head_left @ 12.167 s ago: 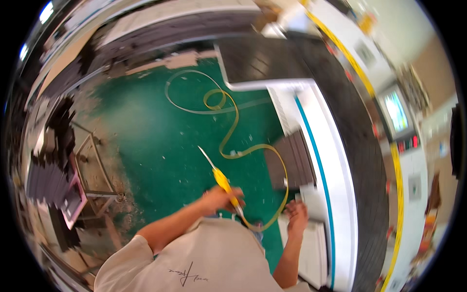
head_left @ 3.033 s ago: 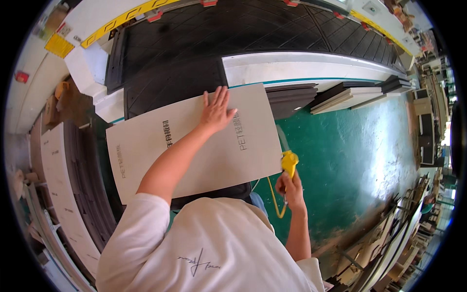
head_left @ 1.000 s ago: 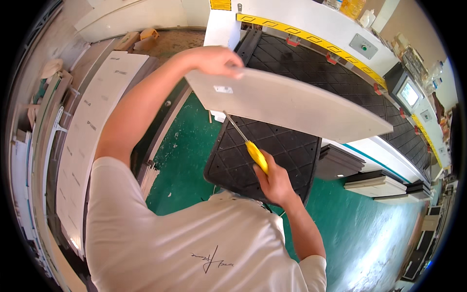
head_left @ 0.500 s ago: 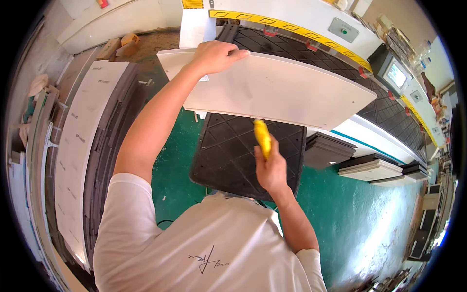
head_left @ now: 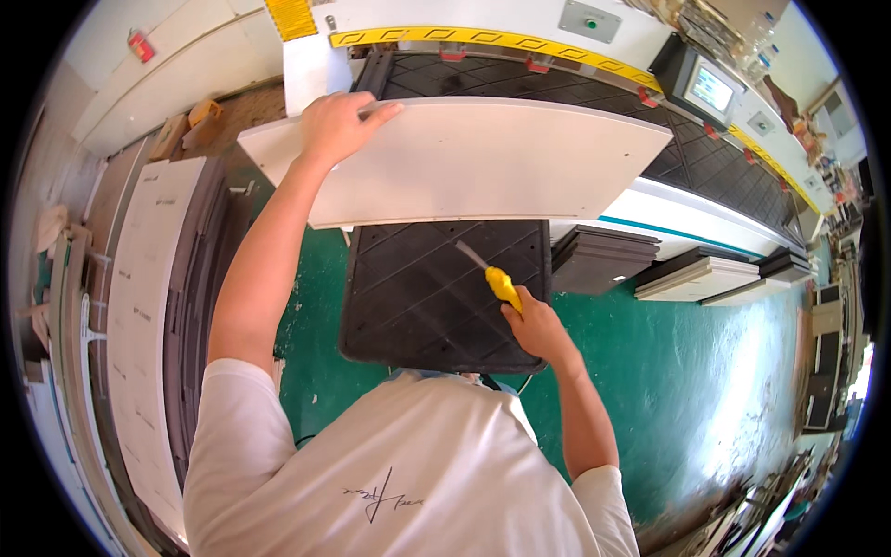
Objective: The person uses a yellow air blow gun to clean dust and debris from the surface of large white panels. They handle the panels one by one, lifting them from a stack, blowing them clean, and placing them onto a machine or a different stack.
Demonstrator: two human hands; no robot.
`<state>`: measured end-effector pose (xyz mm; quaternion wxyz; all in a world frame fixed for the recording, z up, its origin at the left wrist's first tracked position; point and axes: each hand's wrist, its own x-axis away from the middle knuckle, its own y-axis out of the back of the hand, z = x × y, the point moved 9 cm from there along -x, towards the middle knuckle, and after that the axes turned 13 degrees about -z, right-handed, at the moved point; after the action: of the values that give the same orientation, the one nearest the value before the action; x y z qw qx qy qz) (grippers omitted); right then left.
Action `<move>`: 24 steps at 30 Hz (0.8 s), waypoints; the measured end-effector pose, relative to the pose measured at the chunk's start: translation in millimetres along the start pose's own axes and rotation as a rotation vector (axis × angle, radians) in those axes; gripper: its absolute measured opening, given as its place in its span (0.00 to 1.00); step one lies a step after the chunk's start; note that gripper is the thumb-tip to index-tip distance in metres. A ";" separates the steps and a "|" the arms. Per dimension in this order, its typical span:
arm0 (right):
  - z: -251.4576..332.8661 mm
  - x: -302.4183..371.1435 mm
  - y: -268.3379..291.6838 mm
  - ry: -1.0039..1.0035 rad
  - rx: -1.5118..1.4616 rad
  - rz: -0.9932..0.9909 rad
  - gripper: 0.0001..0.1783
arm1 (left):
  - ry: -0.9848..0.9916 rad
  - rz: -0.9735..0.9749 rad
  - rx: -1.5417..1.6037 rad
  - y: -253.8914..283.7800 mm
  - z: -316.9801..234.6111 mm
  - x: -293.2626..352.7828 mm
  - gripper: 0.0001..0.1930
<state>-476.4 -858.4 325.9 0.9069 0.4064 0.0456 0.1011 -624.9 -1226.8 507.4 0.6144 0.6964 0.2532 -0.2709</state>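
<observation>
Since half a second ago, the white panel (head_left: 483,158) sits flatter and wider across the view, its long edge running from 10 o'clock toward 2 o'clock, and more of its pale face shows. The left hand (head_left: 339,125) now grips it nearer the 11 o'clock corner, the fingers lying over the top edge. The right hand (head_left: 536,325) drops slightly and swings toward 4 o'clock of the panel, and the yellow air gun (head_left: 501,283) in it tilts so that its thin nozzle points up toward 10 o'clock, just short of the panel's lower edge. More of the black grid mat (head_left: 436,297) below is uncovered.
</observation>
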 end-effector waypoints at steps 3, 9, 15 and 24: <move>-6.5 5.3 30.2 -0.230 -0.253 -0.313 0.22 | -0.037 -0.096 0.015 7.0 -5.1 3.4 0.33; -80.5 11.6 -14.8 -0.262 -0.235 0.024 0.18 | -0.016 -0.040 -0.055 2.7 -1.6 2.9 0.30; -190.3 34.6 35.3 -0.625 -0.661 -0.507 0.08 | -0.011 -0.041 -0.057 3.1 -9.0 0.6 0.29; -85.7 20.8 111.0 -0.417 -0.838 -0.245 0.09 | -0.029 -0.082 -0.038 8.5 -9.2 1.3 0.27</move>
<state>-486.6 -719.3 351.7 0.9876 0.0096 -0.1345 -0.0803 -617.5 -1218.6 513.5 0.6194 0.6698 0.2777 -0.3010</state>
